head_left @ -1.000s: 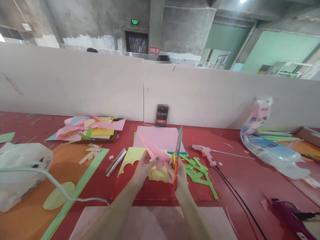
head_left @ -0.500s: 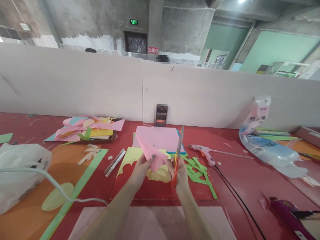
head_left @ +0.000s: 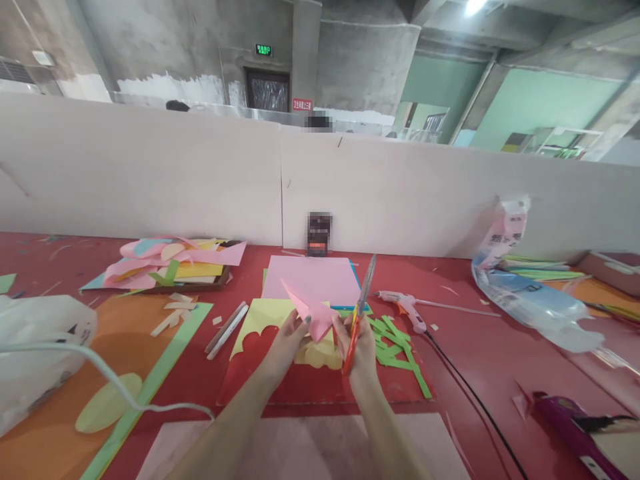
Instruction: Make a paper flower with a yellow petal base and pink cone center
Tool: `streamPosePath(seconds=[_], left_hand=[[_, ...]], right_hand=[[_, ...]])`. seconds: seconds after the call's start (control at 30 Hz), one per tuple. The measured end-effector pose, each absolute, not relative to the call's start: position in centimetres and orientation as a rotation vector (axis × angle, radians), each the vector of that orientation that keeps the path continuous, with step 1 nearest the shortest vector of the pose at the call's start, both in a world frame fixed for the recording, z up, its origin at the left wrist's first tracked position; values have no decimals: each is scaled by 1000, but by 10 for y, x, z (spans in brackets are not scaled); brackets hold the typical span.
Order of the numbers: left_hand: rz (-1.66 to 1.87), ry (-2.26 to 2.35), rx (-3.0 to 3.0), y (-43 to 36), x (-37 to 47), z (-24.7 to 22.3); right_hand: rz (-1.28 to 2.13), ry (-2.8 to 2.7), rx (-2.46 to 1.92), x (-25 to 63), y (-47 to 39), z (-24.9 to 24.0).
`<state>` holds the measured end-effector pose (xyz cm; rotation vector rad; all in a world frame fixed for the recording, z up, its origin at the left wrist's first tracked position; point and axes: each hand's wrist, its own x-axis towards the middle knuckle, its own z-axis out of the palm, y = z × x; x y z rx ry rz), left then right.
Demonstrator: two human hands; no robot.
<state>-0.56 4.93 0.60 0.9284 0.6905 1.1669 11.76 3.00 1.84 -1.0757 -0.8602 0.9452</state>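
A folded piece of pink paper [head_left: 319, 321] is held up in front of me, its long point slanting to the upper left. My left hand [head_left: 286, 340] pinches its left side between thumb and fingers. At its right corner are the thumb and fingertips of my right hand [head_left: 361, 343], which also grips orange-handled scissors [head_left: 364, 293] with the blades pointing up. Beneath my hands lie yellow paper [head_left: 257, 317] with scalloped cut edges and a red sheet [head_left: 250, 383]. Behind them rests a flat pink sheet [head_left: 310, 277].
Right of my hands lie green paper strips [head_left: 400, 350], a glue gun [head_left: 410, 310] with a black cord, and a purple tool [head_left: 575, 427]. At left are two pens [head_left: 227, 331], a tray of paper scraps [head_left: 175, 263] and a white plastic bag [head_left: 40, 353].
The pink paper has turned slightly and moved a little right with my left hand. The scissors' blades tilt more to the right. My view has shifted slightly.
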Motion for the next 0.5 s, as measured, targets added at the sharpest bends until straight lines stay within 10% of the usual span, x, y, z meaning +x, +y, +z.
streamPosePath(seconds=[0.5], left_hand=[[1232, 795, 914, 50, -9, 11]], right_hand=[[843, -914, -1062, 116, 37, 7]])
